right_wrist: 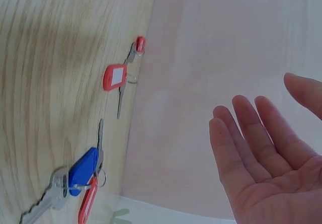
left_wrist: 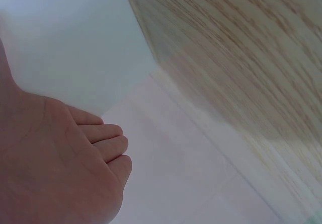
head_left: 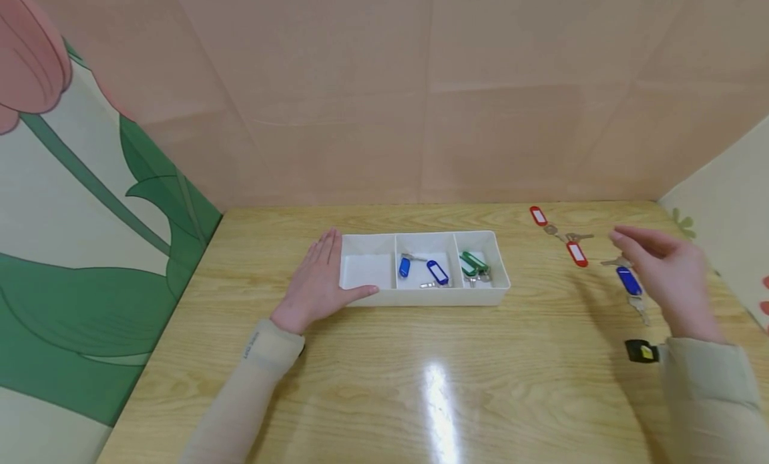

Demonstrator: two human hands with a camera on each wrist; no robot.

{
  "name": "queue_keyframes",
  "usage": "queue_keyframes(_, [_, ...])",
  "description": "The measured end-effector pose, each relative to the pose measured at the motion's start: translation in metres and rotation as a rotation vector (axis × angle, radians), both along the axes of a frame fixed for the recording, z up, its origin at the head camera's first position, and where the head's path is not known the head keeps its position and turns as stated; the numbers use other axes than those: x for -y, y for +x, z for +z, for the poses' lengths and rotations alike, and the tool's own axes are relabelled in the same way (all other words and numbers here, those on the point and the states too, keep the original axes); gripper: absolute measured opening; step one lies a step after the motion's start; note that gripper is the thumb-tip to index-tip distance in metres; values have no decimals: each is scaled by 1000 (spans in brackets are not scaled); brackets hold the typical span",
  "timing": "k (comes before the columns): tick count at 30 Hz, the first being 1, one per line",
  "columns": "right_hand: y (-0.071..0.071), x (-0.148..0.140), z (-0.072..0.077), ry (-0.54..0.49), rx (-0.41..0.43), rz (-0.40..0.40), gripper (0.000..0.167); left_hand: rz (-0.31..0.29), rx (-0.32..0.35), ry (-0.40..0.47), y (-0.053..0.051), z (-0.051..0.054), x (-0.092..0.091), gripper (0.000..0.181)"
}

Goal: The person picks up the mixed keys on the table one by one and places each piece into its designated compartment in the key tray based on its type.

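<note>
A white tray with three compartments (head_left: 420, 297) sits on the table. My left hand (head_left: 318, 277) lies against its left end with straight fingers, the thumb on the front rim. At the right, my right hand (head_left: 673, 270) hovers above the table, fingers loosely bent and nothing between them. Nearest to it lies a key with a blue tag (head_left: 629, 281). Farther back are a key with a red tag (head_left: 577, 254) and another red tag (head_left: 539, 215) with its key. The right wrist view also shows a red tag (right_wrist: 88, 201) beside the blue tag (right_wrist: 83, 171).
Blue-tagged keys (head_left: 437, 272) lie in the tray's middle compartment, and green-tagged keys (head_left: 474, 262) in the right one. The wooden table (head_left: 372, 384) meets a pinkish back wall (head_left: 360, 117). A patterned panel (head_left: 90, 284) stands at the left.
</note>
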State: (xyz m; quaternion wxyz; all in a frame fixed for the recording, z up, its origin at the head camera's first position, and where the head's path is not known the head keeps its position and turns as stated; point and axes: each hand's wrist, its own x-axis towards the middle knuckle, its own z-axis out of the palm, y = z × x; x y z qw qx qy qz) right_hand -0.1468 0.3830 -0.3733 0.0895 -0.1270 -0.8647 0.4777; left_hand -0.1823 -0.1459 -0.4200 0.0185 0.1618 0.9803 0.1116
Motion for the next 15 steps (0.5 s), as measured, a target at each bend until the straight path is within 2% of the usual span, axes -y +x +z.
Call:
queue_keyframes(7, [3,-8,-2,-35,26,0,60,-5,1,-2,0,0,-1,134])
queue_keyframes(15, [3,-14,-5,-22,26,-38,63,-4,-5,8,0,0,0,133])
